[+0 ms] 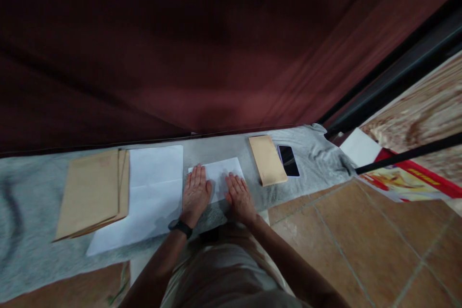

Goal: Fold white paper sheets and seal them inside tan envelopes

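Note:
A small white sheet of paper (220,171), which looks folded, lies on the grey cloth in front of me. My left hand (197,190) rests flat on its left part, fingers stretched out, with a dark band on the wrist. On its right part lies my right hand (240,197), palm down, fingers extended. Left of my left hand are larger white sheets (155,192) with a crease across them. Several brown envelopes (90,183) overlap those sheets on their left side. To the right of my right hand lies one brown envelope (266,159).
A phone (288,160) with a dark screen sits beside the single envelope. Grey cloth (315,154) covers the long narrow surface. Behind it hangs a dark red curtain (216,57). Black poles (397,67) and a red-and-yellow printed package (415,178) are at the right, above the tiled floor (346,240).

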`<state>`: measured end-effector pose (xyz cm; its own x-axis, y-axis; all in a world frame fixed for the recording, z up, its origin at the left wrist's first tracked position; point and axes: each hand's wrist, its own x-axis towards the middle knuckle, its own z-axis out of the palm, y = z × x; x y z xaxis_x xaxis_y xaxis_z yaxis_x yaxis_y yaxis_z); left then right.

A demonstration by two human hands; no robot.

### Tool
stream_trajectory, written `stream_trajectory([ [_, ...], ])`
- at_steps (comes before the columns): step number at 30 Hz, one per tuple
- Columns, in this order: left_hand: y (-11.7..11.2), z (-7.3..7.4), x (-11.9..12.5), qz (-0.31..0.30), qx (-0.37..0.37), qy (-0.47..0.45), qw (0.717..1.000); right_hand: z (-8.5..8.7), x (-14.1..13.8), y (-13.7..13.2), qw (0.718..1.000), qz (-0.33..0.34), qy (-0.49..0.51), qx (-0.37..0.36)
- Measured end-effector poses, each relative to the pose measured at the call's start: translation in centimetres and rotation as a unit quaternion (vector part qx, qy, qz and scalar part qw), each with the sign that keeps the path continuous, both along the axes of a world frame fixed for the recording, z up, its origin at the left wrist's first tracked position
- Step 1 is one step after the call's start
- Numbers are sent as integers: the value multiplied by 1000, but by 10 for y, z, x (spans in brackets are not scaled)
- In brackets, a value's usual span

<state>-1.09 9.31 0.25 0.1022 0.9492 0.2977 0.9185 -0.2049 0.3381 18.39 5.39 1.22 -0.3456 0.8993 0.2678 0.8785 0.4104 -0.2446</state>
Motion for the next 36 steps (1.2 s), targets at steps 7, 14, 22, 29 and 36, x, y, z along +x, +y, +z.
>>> stream_trajectory([
  [7, 2, -1, -4, -8, -11, -8, 1000, 0, -12, -34, 998, 53, 14, 0],
  [14, -19, 12, 7, -46, -10, 10, 999, 5, 2, -37, 999, 38, 4, -4],
  [22, -91, 6, 21, -154, -6, 74, 985, 5, 3, -37, 999, 40, -8, -24],
  [29, -99, 9, -1, -143, 13, 83, 986, 6, 8, -38, 999, 29, -2, -22],
  [36, -111, 6, -13, -106, 23, 72, 991, 0, 32, -38, 1000, -10, -16, -1],
])
